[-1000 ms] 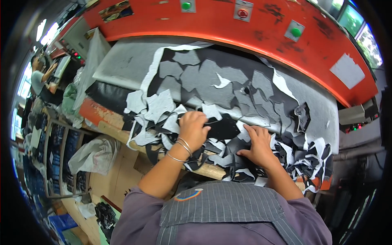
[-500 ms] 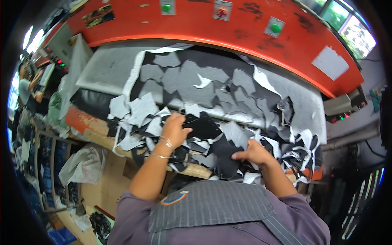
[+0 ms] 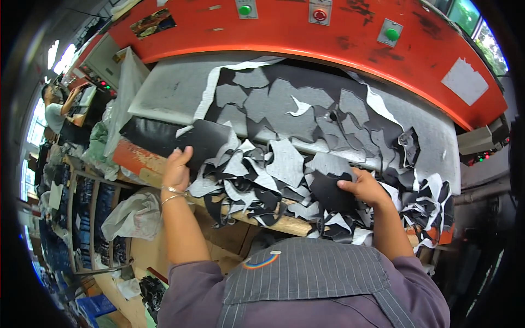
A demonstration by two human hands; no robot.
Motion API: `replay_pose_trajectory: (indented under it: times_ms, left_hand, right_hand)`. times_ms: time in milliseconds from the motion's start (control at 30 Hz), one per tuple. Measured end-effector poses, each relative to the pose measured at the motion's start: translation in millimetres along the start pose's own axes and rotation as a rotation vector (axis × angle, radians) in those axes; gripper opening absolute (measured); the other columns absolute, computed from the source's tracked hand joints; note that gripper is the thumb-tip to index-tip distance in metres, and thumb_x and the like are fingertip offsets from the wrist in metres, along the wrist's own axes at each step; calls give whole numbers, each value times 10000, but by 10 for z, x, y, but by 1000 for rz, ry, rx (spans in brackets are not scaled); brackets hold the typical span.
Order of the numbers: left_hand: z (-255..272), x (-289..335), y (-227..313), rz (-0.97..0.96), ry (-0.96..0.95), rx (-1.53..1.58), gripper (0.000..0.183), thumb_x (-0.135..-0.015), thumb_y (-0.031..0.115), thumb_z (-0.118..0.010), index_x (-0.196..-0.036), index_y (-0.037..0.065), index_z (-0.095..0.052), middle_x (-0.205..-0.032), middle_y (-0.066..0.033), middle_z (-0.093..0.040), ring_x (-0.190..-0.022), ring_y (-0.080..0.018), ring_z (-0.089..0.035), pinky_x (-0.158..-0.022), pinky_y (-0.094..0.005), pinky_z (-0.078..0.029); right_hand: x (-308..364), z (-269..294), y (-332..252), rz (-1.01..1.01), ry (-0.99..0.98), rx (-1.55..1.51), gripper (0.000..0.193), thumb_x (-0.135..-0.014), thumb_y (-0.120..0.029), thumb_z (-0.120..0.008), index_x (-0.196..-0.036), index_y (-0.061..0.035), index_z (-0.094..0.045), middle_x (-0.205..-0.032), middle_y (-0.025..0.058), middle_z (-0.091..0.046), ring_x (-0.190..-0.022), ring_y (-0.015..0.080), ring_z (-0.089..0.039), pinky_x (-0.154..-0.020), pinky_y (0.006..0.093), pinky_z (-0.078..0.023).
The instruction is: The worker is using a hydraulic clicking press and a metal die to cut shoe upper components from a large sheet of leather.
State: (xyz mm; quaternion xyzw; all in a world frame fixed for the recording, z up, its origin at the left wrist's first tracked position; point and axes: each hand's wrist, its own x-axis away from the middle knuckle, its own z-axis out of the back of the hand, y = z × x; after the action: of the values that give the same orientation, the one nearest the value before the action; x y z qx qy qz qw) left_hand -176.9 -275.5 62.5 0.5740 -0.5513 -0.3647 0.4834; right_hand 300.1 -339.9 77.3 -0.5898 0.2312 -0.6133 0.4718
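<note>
Left grip [image 3: 176,167] pinches black sheet [image 3: 203,143] by its left edge; sheet stretches right from hand, over scrap pile [image 3: 273,175]. Right grip [image 3: 365,188], fingers curled, presses black scrap [image 3: 328,192] at desk [image 3: 164,90] front. We judge left hand nearer sheet.

The left hand [image 3: 176,169] grips a large black sheet [image 3: 205,143] at the desk's [image 3: 169,93] near edge. The right hand [image 3: 367,188] presses a black cut piece [image 3: 328,192] amid grey and black scraps [image 3: 273,164] below the red machine [image 3: 328,38].
</note>
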Motion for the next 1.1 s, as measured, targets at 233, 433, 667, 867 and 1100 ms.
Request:
replay_pose_trajectory:
  times_ms: [233, 433, 667, 867, 1100]
  left_hand:
    - [-151, -202, -447, -38, 12, -840, 502, -719, 294, -789, -1050, -36, -607, -978, -169, -661, -871, -279, -632, -826, -364, -480]
    - [-461, 98, -303, -160, 256, -822, 436, -684, 264, -816, -941, -20, -605, -999, -163, -645, -944, -325, -607, -847, -401, -468]
    - [550, -390, 167, -97, 239, -11, 439, -814, 97, -732, -1170, -65, -533, -1114, -105, -619, -995, -205, -577, -946, -317, -411]
    - [978, -984, -242, 250, 501, -958, 686, -703, 259, -817, -1154, -172, -531, -1155, -256, -613, -1045, -289, -608, -914, -349, -451]
    - [865, -816, -207, 64, 531, -1081, 631, -681, 244, -830, -1106, -147, -578, -1044, -236, -664, -913, -284, -654, -845, -367, -483]
  right_hand:
    - [-108, -439, -149, 226, 192, 676, 316, -737, -218, -758, -961, -17, -661, -988, 166, -632, -1038, 368, -542, -889, 414, -429]
    - [-36, -372, -54, 719, 358, 597, 274, -659, -131, -790, -865, -40, -633, -873, 114, -638, -907, 317, -564, -838, 403, -415]
    - [-50, -61, -573, 499, 71, -601, 600, -747, -66, -763, -1264, 37, -476, -1141, 118, -615, -998, 218, -613, -928, 347, -470]
    - [-544, -693, -706, 144, -31, 299, 488, -802, -222, -727, -1168, 62, -571, -1104, 201, -635, -995, 310, -628, -873, 366, -488]
    - [-658, -1138, -520, 568, 151, 648, 367, -795, -201, -701, -1042, 53, -604, -1099, 217, -599, -1080, 389, -547, -923, 424, -433]
